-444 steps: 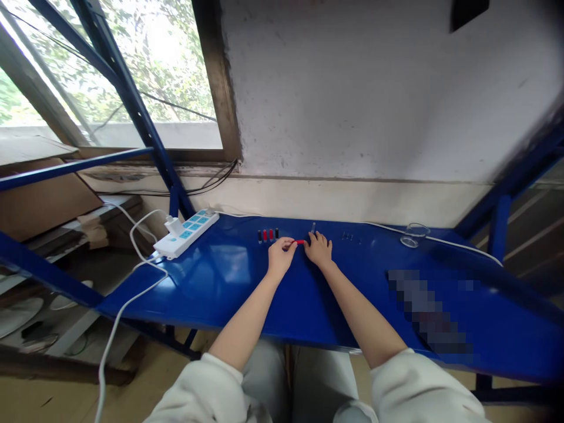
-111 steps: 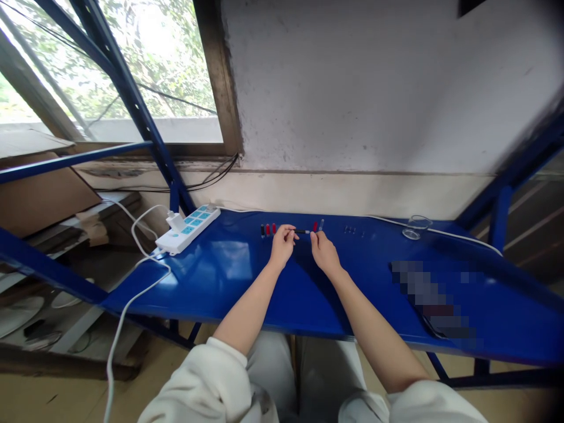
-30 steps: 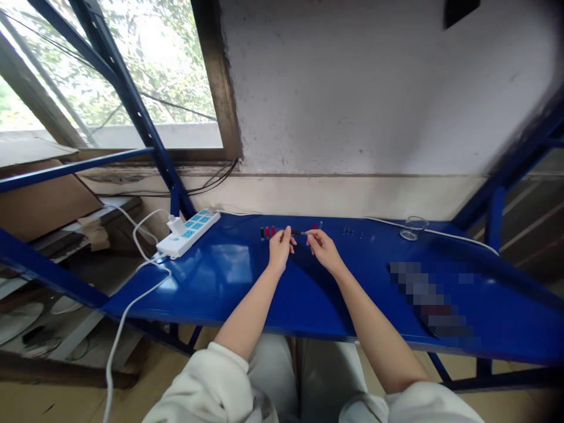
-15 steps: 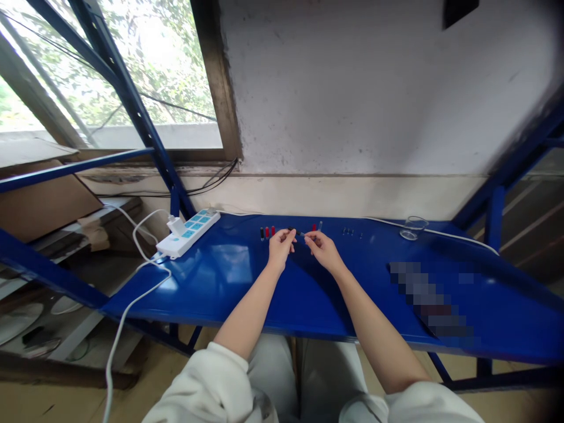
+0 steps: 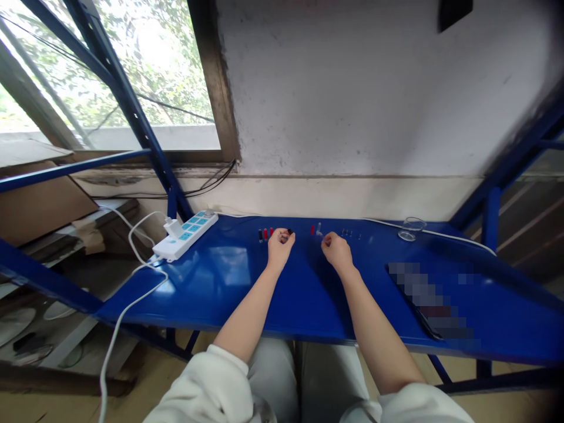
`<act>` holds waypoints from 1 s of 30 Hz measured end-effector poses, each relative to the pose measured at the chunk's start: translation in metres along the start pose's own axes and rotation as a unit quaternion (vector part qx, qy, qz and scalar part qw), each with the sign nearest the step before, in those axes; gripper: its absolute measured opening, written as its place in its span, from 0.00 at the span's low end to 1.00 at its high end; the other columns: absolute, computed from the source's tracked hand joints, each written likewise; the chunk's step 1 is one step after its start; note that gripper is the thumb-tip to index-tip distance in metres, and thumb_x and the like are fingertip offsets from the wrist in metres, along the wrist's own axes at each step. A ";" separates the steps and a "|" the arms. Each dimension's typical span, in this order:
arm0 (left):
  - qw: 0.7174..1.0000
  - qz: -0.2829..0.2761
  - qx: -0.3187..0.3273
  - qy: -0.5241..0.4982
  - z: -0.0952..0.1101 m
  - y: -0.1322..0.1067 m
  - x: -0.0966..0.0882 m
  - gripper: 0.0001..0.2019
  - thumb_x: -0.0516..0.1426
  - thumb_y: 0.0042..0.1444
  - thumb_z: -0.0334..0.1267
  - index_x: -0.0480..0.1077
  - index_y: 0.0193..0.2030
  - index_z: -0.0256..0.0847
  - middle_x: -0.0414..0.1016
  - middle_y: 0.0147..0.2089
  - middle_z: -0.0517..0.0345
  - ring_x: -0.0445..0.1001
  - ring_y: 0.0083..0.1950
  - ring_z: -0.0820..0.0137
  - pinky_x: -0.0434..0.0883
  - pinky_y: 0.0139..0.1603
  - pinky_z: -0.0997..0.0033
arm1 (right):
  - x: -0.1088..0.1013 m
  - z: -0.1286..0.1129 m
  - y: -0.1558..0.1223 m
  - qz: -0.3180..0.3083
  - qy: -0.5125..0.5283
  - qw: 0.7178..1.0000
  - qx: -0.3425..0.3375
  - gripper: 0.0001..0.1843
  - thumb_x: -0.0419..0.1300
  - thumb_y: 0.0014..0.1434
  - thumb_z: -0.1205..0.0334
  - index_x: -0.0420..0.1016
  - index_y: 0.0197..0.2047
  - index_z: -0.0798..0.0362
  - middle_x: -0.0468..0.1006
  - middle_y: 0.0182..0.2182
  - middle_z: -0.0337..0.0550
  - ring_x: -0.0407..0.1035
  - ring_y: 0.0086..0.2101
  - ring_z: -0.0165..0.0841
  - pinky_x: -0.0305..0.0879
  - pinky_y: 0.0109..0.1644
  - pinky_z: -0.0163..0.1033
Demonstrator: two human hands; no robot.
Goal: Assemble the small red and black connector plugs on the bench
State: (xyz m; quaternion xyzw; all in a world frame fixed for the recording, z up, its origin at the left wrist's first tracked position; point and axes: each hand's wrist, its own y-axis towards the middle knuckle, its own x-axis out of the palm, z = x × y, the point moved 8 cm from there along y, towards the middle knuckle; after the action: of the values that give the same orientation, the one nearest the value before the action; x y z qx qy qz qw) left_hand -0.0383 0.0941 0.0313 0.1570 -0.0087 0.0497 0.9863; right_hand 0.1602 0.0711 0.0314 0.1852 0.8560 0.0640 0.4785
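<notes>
My left hand [image 5: 280,245] is closed in a pinch, with the dark end of a small black cylinder [image 5: 289,231] showing at its fingertips. Just left of it stand a small black cylinder with a clear end [image 5: 260,235] and two red ones [image 5: 265,234]. My right hand [image 5: 337,250] is also pinched shut; whether something small and clear sits in its fingertips is too fine to make out. Beside those fingertips are a clear little tube [image 5: 319,227] and a red cylinder [image 5: 312,230]. Several tiny metallic or clear pieces [image 5: 347,232] stand beyond the right hand.
The blue tabletop [image 5: 211,299] carries a white power strip [image 5: 187,237] with a plugged-in cable at left. A clear glass cup [image 5: 409,230] stands at back right, near a white cable [image 5: 462,238]. A blurred-out dark flat object [image 5: 418,302] lies at front right.
My hands, which met at the black cylinder, are now apart. The right hand has moved right, beside the clear tube, while the left stays with the black cylinder.
</notes>
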 end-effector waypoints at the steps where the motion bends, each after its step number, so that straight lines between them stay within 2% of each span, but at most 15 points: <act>1: 1.000 -0.006 0.007 0.011 0.001 -0.001 0.002 0.12 0.58 0.44 0.43 0.65 0.33 0.38 0.63 0.26 0.62 0.61 0.24 0.78 0.63 0.21 0.80 | -0.001 0.001 0.000 0.002 -0.002 1.000 0.007 0.08 0.53 0.53 0.64 0.70 0.36 0.54 0.74 0.28 0.47 0.69 0.32 0.35 0.57 0.31 0.34; 8: 0.994 -0.045 0.044 0.087 0.005 -0.008 0.014 0.09 0.58 0.45 0.41 0.68 0.30 0.37 0.68 0.27 0.59 0.62 0.26 0.76 0.64 0.30 0.75 | 0.004 0.009 0.005 0.018 0.026 0.999 0.031 0.08 0.53 0.53 0.62 0.71 0.36 0.53 0.76 0.31 0.46 0.70 0.33 0.35 0.58 0.31 0.34; 15: 0.979 -0.094 0.057 0.174 -0.009 0.006 0.048 0.06 0.59 0.43 0.38 0.70 0.28 0.39 0.71 0.26 0.58 0.65 0.26 0.73 0.63 0.31 0.72 | 0.027 0.021 0.025 -0.022 0.014 0.998 0.065 0.08 0.55 0.52 0.59 0.72 0.33 0.52 0.77 0.31 0.46 0.70 0.34 0.35 0.58 0.31 0.34; 22: 0.961 -0.081 0.074 0.253 -0.024 0.029 0.072 0.02 0.59 0.42 0.34 0.69 0.25 0.40 0.69 0.26 0.58 0.66 0.29 0.71 0.63 0.33 0.71 | 0.036 0.017 0.034 -0.025 -0.017 0.998 0.052 0.10 0.52 0.53 0.58 0.72 0.35 0.52 0.77 0.33 0.46 0.70 0.35 0.35 0.58 0.33 0.35; 30: 0.932 -0.071 0.090 0.343 -0.031 0.032 0.081 0.01 0.58 0.44 0.33 0.68 0.25 0.40 0.69 0.27 0.57 0.67 0.32 0.67 0.62 0.35 0.69 | 0.036 0.016 0.034 -0.030 -0.027 0.999 0.034 0.10 0.52 0.53 0.59 0.71 0.35 0.52 0.76 0.33 0.45 0.70 0.35 0.35 0.58 0.34 0.35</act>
State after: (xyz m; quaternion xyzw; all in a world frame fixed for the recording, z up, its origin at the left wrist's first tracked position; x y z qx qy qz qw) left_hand 0.0395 0.1419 0.0144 0.2183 0.3462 0.0315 0.9119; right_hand 0.1656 0.1148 0.0036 0.1777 0.8494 0.0153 0.4967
